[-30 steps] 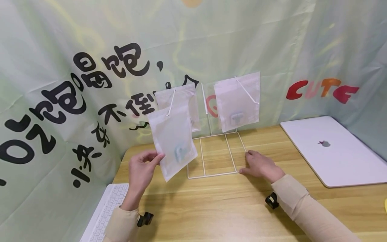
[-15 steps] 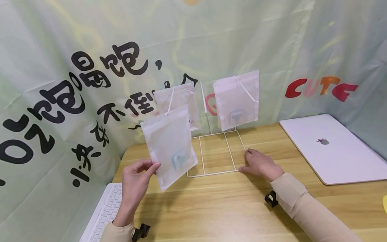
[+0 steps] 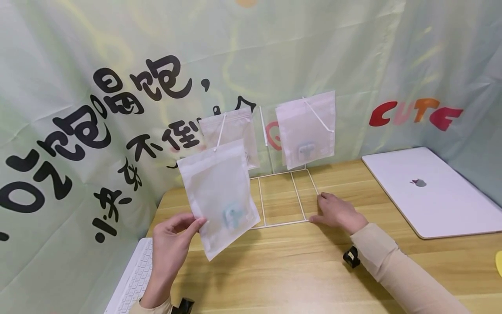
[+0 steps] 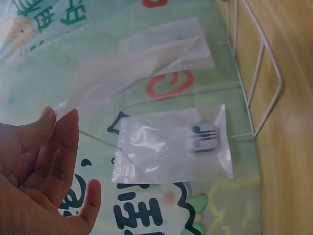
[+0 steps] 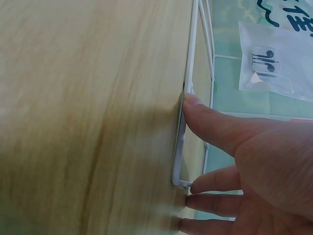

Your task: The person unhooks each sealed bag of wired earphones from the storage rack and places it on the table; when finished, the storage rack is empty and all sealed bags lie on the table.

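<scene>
My left hand point(image 3: 172, 244) pinches a frosted zip bag point(image 3: 219, 187) by its left edge, thumb against fingers. A pale blue object shows through its lower part. The bag's top edge is at the front tip of a white hook; whether the tip still passes through it, I cannot tell. On the wire display rack point(image 3: 280, 224), my right hand point(image 3: 339, 213) holds the front right base corner, thumb on the front wire and fingers at the side. Behind the pinched bag hangs another zip bag point(image 4: 171, 147), with earphones in a case visible in the left wrist view.
More bagging hangs at the rack's right, its front zip bag point(image 3: 307, 131) holding a small pale item. A closed laptop point(image 3: 435, 192) lies at the right of the wooden table point(image 3: 298, 270). A white keyboard point(image 3: 131, 277) is at the left edge. Printed cloth point(image 3: 313, 52) stands behind.
The left hand has drawn the front bag down, leftward and nearer to me, and its top edge has slid along the hook to the tip. The right hand stays at the rack's corner.
</scene>
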